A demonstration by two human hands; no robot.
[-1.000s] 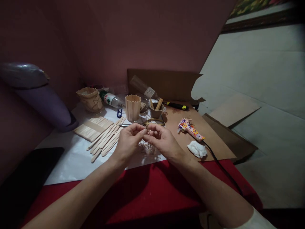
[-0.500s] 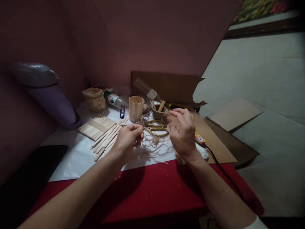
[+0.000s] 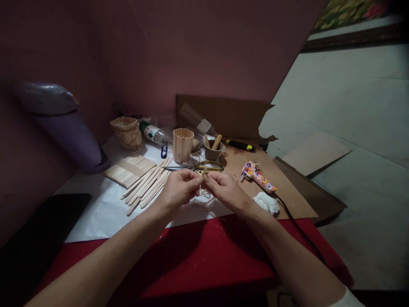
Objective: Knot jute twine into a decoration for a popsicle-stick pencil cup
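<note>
My left hand (image 3: 183, 187) and my right hand (image 3: 225, 189) meet fingertip to fingertip over the paper. Both are closed in a pinch on what looks like a thin bit of twine, mostly hidden by the fingers. Loose twine (image 3: 207, 200) lies tangled beneath them. Just beyond the fingertips are scissors (image 3: 209, 165) with gold handles, partly covered by my hands. Behind those stands a cup made of craft sticks (image 3: 183, 146). Loose craft sticks (image 3: 145, 185) lie left of my left hand, beside a banded bundle of sticks (image 3: 130, 170).
On the cardboard (image 3: 287, 200) at right lie a flowered glue gun (image 3: 257, 175), a white wad (image 3: 266, 202) and a yellow-black cutter (image 3: 239, 145). A small pot (image 3: 213, 151) holds sticks. At the back are plastic bottles (image 3: 155, 133) and a decorated stick pot (image 3: 127, 133).
My right hand has come down and left from above the cardboard to meet my left hand, uncovering the glue gun. My left hand has shifted slightly right.
</note>
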